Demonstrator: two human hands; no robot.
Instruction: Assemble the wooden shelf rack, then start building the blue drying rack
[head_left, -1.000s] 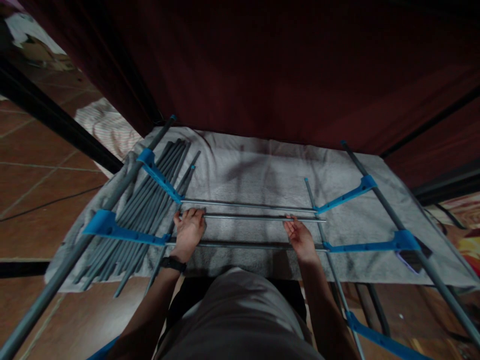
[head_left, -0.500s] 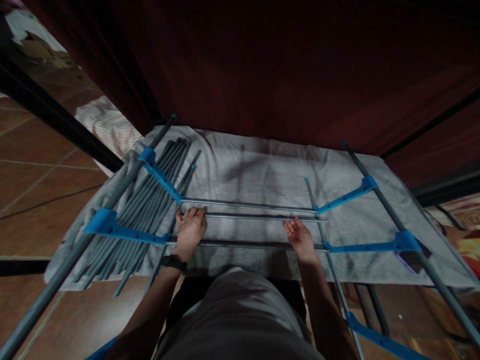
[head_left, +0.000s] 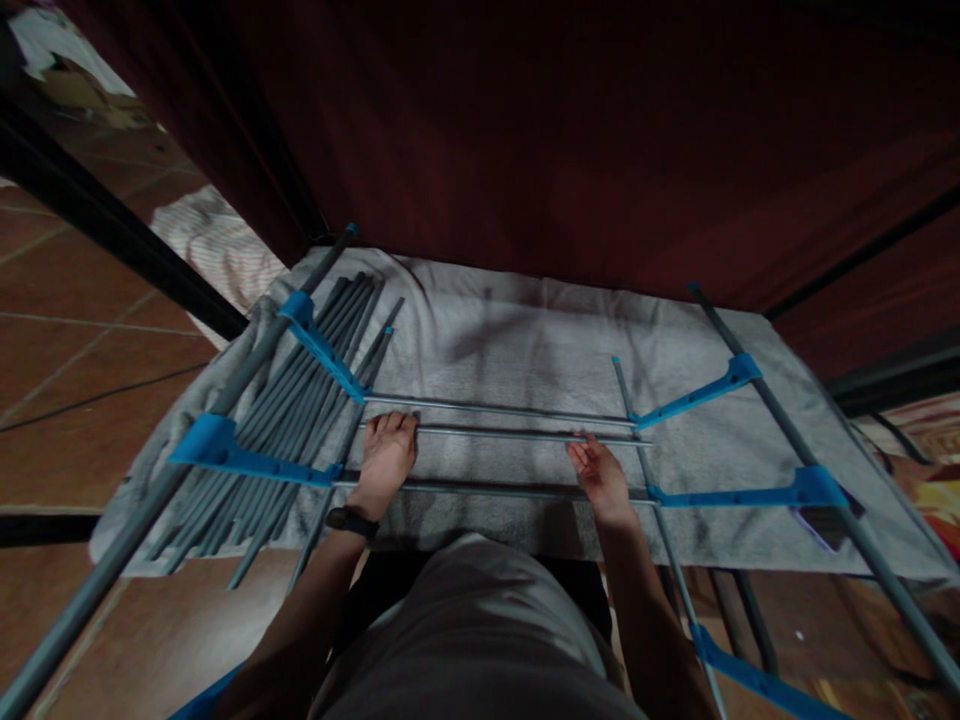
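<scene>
A thin grey metal tube (head_left: 495,433) runs crosswise between my hands, lying between two other crossbars of a grey-and-blue rack frame. My left hand (head_left: 389,451) is closed over its left end, palm down. Near its right end, my right hand (head_left: 598,470) holds it from below with bent fingers. Beyond it is the rear crossbar (head_left: 480,406), joined to blue plastic arms at both ends. Nearer my body, the front crossbar (head_left: 495,489) passes under my wrists. Blue brackets (head_left: 262,462) link the left upright to the crossbars, and matching brackets (head_left: 735,492) sit on the right.
A pile of loose grey tubes (head_left: 300,420) lies on the left of the towel-covered table (head_left: 517,330). Long thick poles (head_left: 795,430) slant along both sides. A phone (head_left: 825,525) rests at the right, partly behind a pole. A dark red curtain (head_left: 525,150) hangs behind.
My left hand has shifted slightly right along the tube, and the tube's right end has moved slightly left. My right hand stays at nearly the same spot.
</scene>
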